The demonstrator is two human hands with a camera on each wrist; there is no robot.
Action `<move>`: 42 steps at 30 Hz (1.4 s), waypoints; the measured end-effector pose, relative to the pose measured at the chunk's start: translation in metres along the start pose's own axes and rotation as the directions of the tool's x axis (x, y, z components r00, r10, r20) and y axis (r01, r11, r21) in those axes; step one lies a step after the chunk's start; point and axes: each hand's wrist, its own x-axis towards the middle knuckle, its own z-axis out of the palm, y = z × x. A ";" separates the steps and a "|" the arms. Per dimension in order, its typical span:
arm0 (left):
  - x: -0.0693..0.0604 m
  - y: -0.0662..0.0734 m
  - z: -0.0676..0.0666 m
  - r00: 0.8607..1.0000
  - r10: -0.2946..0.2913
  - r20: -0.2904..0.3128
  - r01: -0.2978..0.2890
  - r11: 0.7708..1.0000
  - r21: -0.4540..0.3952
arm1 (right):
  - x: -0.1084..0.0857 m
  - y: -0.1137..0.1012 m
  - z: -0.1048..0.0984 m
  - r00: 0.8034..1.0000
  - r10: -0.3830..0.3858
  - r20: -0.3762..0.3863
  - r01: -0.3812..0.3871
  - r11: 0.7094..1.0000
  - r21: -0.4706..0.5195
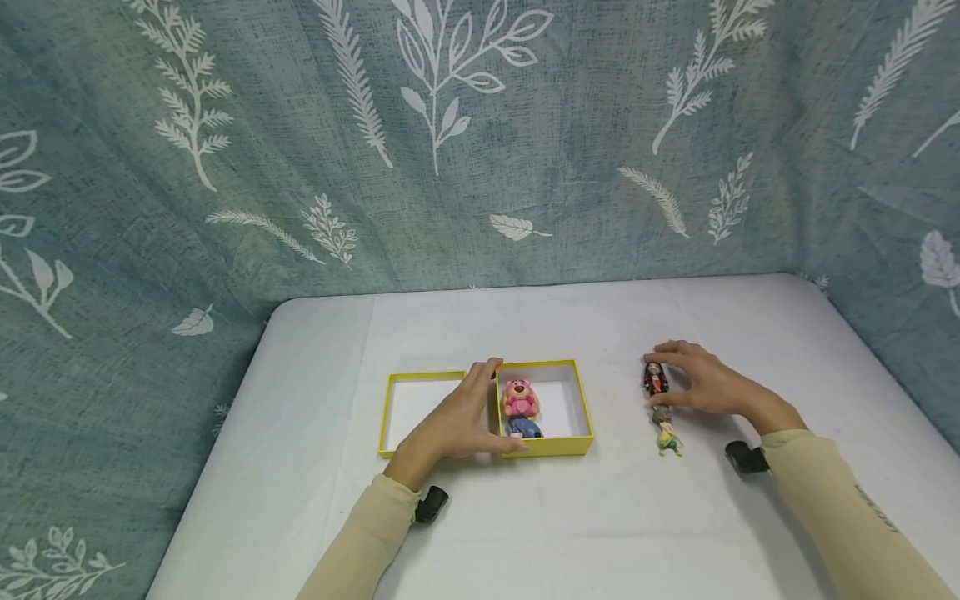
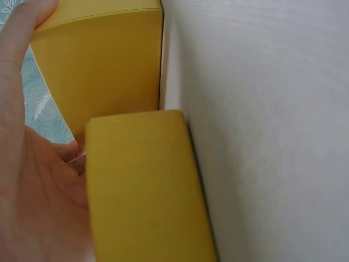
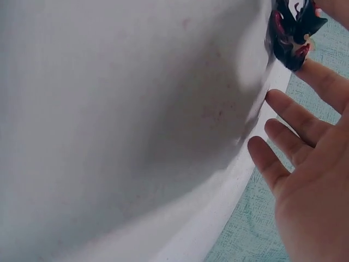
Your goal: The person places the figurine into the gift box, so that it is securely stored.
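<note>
My left hand (image 1: 456,419) grips the yellow box (image 1: 555,447) at its left end, thumb at the front wall and fingers at the back. Inside the box, along its left side, lie a pink bear figurine (image 1: 520,397) and a blue figurine (image 1: 527,427). On the right, my right hand (image 1: 705,382) holds a dark-haired figurine (image 1: 655,379) with red on its front between thumb and index finger. The other fingers are spread apart in the right wrist view. Just below it are a greyish-brown figurine (image 1: 661,414) and a yellow-and-green figurine (image 1: 667,441).
A shallow yellow-edged tray or lid (image 1: 384,417), white inside, lies left of the box, partly behind my left hand. White cloth covers the table (image 1: 600,517). A green leaf-patterned curtain (image 1: 472,208) hangs behind it.
</note>
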 end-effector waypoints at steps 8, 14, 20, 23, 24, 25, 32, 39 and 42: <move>0.000 0.001 0.000 1.000 0.006 -0.001 -0.006 1.000 -0.004 | 0.002 -0.003 -0.002 0.998 -0.047 -0.035 0.048 0.999 0.023; 0.000 0.000 0.000 1.000 0.015 -0.003 -0.015 1.000 0.000 | 0.003 -0.008 -0.005 0.997 -0.061 -0.045 0.063 0.997 0.040; 0.001 0.000 0.000 1.000 0.014 -0.001 -0.014 1.000 -0.003 | 0.004 -0.014 -0.008 0.998 -0.057 -0.037 0.059 0.997 0.044; 0.001 0.000 -0.001 1.000 0.014 -0.003 -0.014 1.000 0.003 | 0.004 -0.017 -0.008 0.998 -0.059 -0.036 0.060 0.997 0.041; 0.000 0.000 -0.001 1.000 0.014 -0.003 -0.014 1.000 0.004 | 0.004 -0.017 -0.008 0.998 -0.059 -0.035 0.060 0.997 0.042; 0.000 0.000 -0.001 1.000 0.014 -0.003 -0.014 1.000 0.006 | 0.004 -0.018 -0.008 0.998 -0.059 -0.034 0.061 0.997 0.043; 0.000 0.001 -0.001 1.000 0.013 -0.001 -0.013 1.000 0.004 | 0.005 -0.020 -0.008 0.998 -0.056 -0.033 0.058 0.997 0.042; 0.000 0.001 -0.001 1.000 0.013 -0.005 -0.013 1.000 0.008 | 0.006 -0.023 -0.008 0.998 -0.052 -0.041 0.054 0.997 0.058; 0.000 0.001 0.000 1.000 0.016 -0.008 -0.016 1.000 0.003 | 0.006 -0.026 -0.008 0.997 -0.057 -0.047 0.059 0.997 0.055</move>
